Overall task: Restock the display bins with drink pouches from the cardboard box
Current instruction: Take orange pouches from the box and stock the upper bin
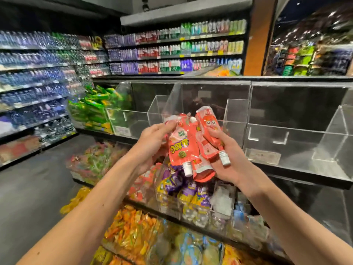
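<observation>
Head view, left hand (152, 139) and right hand (227, 161) gripping red drink pouches (207, 150), yellow Chinese lettering (179, 144)

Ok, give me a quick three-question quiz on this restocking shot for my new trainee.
1. Multiple choice: the drink pouches gripped by the left hand and right hand are mainly A) green, B) red, C) purple.
2. True or false: the clear bin to the right of the hands is packed full.
3. Fill in: the held pouches' white caps point ____.
Key: 1 B; 2 false; 3 downward.
</observation>
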Action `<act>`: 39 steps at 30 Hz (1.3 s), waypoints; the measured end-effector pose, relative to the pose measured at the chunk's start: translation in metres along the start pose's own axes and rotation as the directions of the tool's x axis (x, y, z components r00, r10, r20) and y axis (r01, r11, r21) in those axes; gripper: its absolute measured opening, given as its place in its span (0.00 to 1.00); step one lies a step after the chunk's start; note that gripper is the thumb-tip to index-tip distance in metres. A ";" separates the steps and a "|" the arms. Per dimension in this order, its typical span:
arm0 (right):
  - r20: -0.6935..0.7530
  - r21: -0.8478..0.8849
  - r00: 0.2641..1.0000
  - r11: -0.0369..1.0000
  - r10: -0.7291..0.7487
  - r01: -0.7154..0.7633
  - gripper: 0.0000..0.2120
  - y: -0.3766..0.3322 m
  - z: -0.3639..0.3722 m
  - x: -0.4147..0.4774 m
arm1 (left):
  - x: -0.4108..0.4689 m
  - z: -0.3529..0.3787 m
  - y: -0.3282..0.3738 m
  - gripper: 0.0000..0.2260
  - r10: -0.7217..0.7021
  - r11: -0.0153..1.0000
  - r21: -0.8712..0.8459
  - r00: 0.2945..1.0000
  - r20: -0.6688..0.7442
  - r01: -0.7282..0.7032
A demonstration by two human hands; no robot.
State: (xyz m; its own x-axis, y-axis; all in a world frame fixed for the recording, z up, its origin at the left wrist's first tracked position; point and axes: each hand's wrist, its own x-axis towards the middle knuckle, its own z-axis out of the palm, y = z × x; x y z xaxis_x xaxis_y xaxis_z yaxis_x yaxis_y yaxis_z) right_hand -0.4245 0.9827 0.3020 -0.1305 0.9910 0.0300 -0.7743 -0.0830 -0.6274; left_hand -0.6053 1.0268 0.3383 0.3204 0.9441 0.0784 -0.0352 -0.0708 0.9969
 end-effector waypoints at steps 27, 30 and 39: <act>-0.328 -0.812 0.617 0.547 -0.715 0.203 0.09 -0.094 0.009 0.158 | 0.274 0.006 0.028 0.22 0.353 0.479 0.572 0.743 0.569 -0.666; -0.316 -0.834 0.621 0.522 -0.717 0.178 0.08 -0.095 0.006 0.162 | 0.286 0.025 0.016 0.23 0.275 0.326 0.629 0.707 0.652 -0.706; -0.261 -0.906 0.661 0.414 -0.704 0.082 0.12 -0.099 0.001 0.169 | 0.318 0.041 -0.024 0.19 0.029 0.087 0.656 0.660 0.751 -0.750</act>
State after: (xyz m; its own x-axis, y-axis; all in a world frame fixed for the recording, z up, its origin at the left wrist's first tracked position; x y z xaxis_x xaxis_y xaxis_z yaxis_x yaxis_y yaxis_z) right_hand -0.3703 1.1581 0.3698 0.6204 0.7407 0.2577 0.2298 0.1425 -0.9627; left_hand -0.4641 1.3151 0.3395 0.9210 0.3793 0.0884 0.3777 -0.9253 0.0349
